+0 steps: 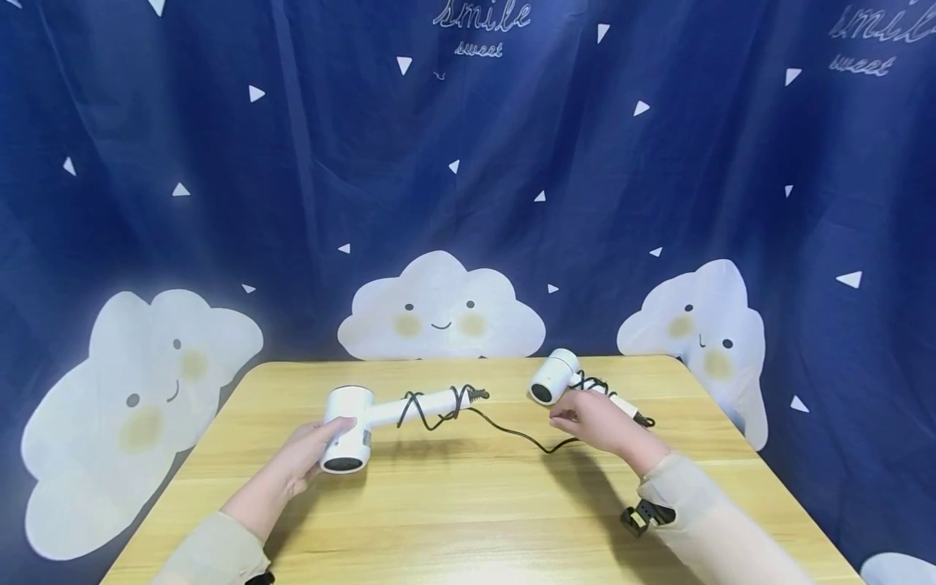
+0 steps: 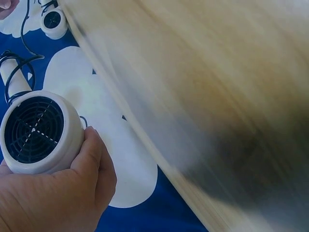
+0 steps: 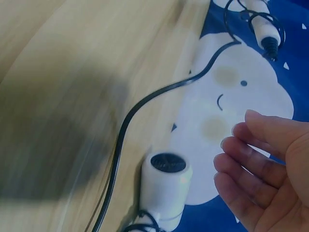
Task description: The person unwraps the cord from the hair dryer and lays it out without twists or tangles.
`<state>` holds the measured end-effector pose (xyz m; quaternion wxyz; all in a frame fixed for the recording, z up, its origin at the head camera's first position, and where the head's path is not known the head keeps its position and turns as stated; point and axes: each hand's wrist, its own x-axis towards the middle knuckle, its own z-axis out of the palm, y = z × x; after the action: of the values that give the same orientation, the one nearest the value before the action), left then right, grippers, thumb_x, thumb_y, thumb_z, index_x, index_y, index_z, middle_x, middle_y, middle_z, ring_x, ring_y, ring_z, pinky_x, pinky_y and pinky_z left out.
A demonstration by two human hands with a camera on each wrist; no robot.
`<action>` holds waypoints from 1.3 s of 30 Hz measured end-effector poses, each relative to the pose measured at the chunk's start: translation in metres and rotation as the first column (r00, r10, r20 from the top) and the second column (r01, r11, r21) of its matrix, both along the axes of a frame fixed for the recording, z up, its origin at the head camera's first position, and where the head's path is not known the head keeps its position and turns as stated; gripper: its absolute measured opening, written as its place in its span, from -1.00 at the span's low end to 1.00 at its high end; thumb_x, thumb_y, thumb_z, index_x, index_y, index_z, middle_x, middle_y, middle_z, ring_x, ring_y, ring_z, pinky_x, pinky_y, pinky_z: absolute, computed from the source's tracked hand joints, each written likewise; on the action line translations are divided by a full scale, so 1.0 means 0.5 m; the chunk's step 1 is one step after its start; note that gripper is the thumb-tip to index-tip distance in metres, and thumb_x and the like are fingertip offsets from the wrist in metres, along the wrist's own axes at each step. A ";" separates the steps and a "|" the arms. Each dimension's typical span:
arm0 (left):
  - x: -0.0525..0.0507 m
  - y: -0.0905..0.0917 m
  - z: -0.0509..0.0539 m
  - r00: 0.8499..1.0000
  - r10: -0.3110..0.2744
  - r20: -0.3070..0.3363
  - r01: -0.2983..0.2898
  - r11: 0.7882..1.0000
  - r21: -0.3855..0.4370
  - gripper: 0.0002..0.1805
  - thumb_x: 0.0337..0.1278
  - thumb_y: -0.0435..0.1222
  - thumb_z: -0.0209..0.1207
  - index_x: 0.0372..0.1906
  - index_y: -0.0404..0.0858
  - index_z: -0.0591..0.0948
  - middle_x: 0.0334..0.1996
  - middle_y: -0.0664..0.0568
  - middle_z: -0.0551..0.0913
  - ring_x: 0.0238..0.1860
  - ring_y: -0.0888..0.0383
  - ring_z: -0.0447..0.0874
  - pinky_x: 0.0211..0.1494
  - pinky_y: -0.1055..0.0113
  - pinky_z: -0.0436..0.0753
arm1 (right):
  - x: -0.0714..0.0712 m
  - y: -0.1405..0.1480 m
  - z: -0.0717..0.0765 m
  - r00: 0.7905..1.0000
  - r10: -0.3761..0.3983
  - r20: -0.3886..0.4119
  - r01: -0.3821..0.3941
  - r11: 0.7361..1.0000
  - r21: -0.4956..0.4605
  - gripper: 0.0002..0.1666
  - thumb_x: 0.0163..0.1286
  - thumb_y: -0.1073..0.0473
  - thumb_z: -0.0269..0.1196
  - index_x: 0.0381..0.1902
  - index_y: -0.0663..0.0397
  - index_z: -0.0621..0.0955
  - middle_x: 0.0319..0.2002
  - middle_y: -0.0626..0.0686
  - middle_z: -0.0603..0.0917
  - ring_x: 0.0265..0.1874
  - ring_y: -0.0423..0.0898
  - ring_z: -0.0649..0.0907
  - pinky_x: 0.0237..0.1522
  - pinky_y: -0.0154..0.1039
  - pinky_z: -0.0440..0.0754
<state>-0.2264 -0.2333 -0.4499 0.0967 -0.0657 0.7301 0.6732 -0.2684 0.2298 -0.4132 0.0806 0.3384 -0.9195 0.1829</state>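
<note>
My left hand (image 1: 303, 457) grips a white hair dryer (image 1: 345, 426) by its head, thumb over the near side. Its handle, wound with a black cord (image 1: 512, 431), points right. In the left wrist view the dryer's dark round grille (image 2: 34, 130) faces the camera, and the fingers behind the head are partly hidden. A second, smaller-looking white hair dryer (image 1: 557, 372) is at the table's back right. Over its handle side is my right hand (image 1: 595, 418), fingers loosely bent and holding nothing. The right wrist view shows that hand (image 3: 270, 169) apart from the dryer (image 3: 166, 193).
A light wooden table (image 1: 453, 504) lies beneath both hands. From the left dryer, the cord runs across toward the right dryer. Behind the table hangs a dark blue curtain (image 1: 453, 203) with white clouds and triangles. A black strap (image 1: 647, 516) circles the right wrist.
</note>
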 end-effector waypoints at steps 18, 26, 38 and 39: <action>-0.002 0.001 -0.001 1.000 0.016 0.002 -0.016 1.000 0.007 -0.40 0.37 -0.10 0.13 0.15 -0.62 0.43 -0.32 0.00 0.72 -0.27 0.14 0.71 -0.14 0.34 0.69 | -0.010 -0.082 -0.017 0.997 -0.079 0.020 0.081 0.987 -0.140 -0.91 0.34 0.19 0.35 -0.25 0.06 0.76 -0.36 -0.15 0.74 -0.36 -0.25 0.68 -0.22 -0.24 0.68; -0.001 0.001 -0.001 1.000 0.031 0.001 -0.031 0.999 -0.009 -0.39 0.36 -0.10 0.14 0.15 -0.61 0.43 -0.33 0.01 0.72 -0.29 0.15 0.71 -0.17 0.36 0.68 | -0.014 -0.120 -0.032 0.993 -0.114 0.012 0.113 0.962 -0.250 -0.86 0.32 0.20 0.38 -0.21 0.13 0.77 -0.32 -0.05 0.76 -0.35 -0.16 0.72 -0.21 -0.22 0.71; -0.004 0.001 -0.006 1.000 0.026 0.016 -0.026 1.000 0.010 -0.40 0.36 -0.11 0.14 0.15 -0.62 0.42 -0.33 0.00 0.72 -0.29 0.15 0.72 -0.16 0.34 0.69 | -0.018 -0.157 -0.052 0.979 -0.126 0.159 0.169 0.939 -0.299 -0.80 0.35 0.19 0.36 -0.11 0.15 0.75 -0.18 0.04 0.76 -0.23 -0.07 0.72 -0.12 -0.14 0.70; -0.004 0.001 -0.006 1.000 0.025 0.017 -0.026 1.000 0.013 -0.40 0.36 -0.11 0.14 0.14 -0.62 0.42 -0.33 0.00 0.72 -0.29 0.15 0.72 -0.16 0.34 0.69 | -0.018 -0.160 -0.054 0.977 -0.126 0.170 0.172 0.939 -0.296 -0.78 0.35 0.19 0.35 -0.09 0.15 0.74 -0.14 0.05 0.75 -0.19 -0.04 0.72 -0.09 -0.11 0.70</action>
<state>-0.2285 -0.2328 -0.4531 0.0948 -0.0801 0.7240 0.6786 -0.2773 0.1498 -0.4401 0.0777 0.2362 -0.9060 0.3426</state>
